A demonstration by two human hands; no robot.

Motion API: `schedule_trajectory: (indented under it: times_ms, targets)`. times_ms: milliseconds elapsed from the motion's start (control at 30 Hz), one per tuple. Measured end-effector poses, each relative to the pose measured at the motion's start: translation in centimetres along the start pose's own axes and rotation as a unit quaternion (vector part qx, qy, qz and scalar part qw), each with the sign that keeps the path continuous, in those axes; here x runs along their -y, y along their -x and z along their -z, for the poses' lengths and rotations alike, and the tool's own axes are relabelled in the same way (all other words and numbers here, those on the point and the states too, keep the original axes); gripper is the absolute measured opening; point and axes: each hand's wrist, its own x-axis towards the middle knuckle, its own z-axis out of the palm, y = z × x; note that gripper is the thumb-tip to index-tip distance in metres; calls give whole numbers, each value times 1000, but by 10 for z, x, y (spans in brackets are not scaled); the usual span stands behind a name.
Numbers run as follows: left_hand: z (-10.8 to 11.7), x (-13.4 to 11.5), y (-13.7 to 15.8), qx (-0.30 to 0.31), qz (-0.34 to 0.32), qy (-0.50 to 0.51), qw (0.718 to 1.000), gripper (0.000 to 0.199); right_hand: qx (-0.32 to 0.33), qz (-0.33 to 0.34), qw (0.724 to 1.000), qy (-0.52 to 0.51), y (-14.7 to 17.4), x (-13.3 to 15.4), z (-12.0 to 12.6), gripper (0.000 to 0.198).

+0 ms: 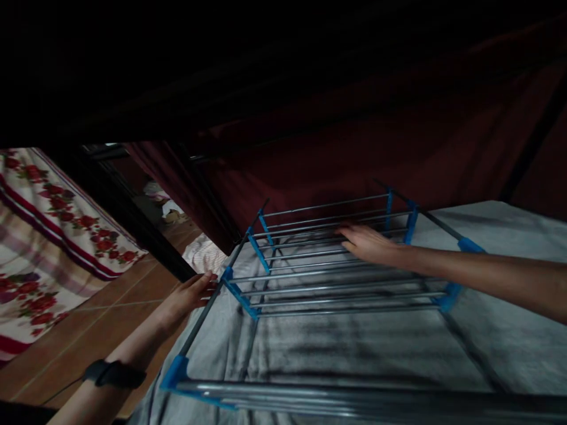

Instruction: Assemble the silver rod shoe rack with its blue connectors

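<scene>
A metal rack with blue joints (336, 277) lies on a grey sheet (496, 330); left hand (190, 295) grips its side pole, right hand (367, 243) rests flat, fingers open, on the rungs

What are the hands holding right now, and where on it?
The left hand grips the drying rack by its left side rail; the right hand rests flat on its far rungs.

left hand (188, 297): bare, no rings seen
left wrist: black band (114, 373), well back from the fingers
right hand (370, 243): bare
right forearm: no sleeve, nothing worn behind the fingers
</scene>
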Motion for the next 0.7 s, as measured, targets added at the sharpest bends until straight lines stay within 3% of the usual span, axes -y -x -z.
schedule_trajectory:
  times_ms: [167, 333, 533, 700]
  targets:
    - [-16, -24, -32, -4, -7, -17, 1000, 65, -35, 49, 996, 68, -32, -30, -13, 40]
    - [-23, -28, -68, -2, -11, -55, 998, 67, -33, 73, 992, 94, -70, -46, -35, 41]
    - [-29, -32, -112, 50, -6, -109, 993, 83, 37, 59, 993, 98, -104, -23, -54, 35]
    - [-37, -51, -147, 49, -76, -128, 988, 79, 45, 70, 992, 89, -142, 2, -76, 30]
